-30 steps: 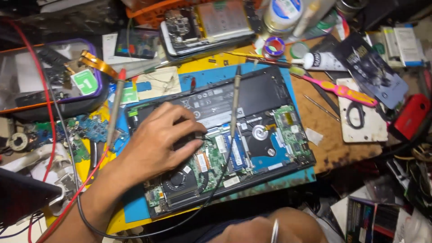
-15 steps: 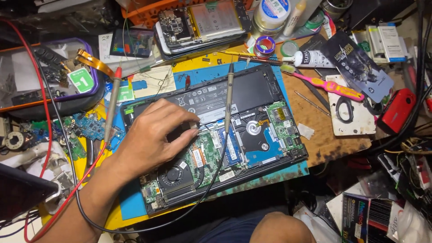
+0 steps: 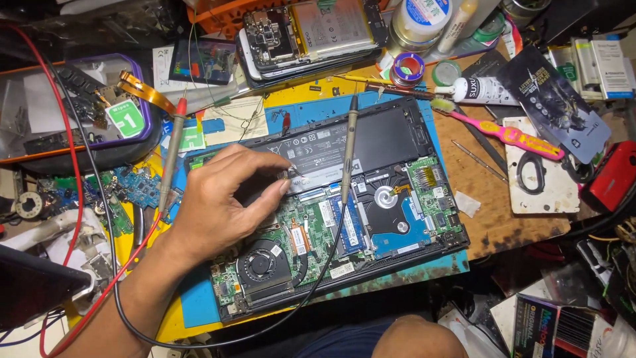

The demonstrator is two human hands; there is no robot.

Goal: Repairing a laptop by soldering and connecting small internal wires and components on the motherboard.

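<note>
The opened laptop (image 3: 344, 212) lies on a blue mat (image 3: 199, 305) at the centre of a cluttered bench, base cover off, with battery (image 3: 371, 142), green board, fan (image 3: 264, 265) and hard drive (image 3: 391, 222) exposed. The left hand (image 3: 222, 205) rests on it from 8 o'clock, thumb and forefinger pinched at the battery connector; what they grip is too small to tell. A black probe (image 3: 349, 149) lies across the battery, a red probe (image 3: 172, 156) at 9 o'clock, a pink toothbrush (image 3: 500, 132) at 2 o'clock; the right hand is out of view.
</note>
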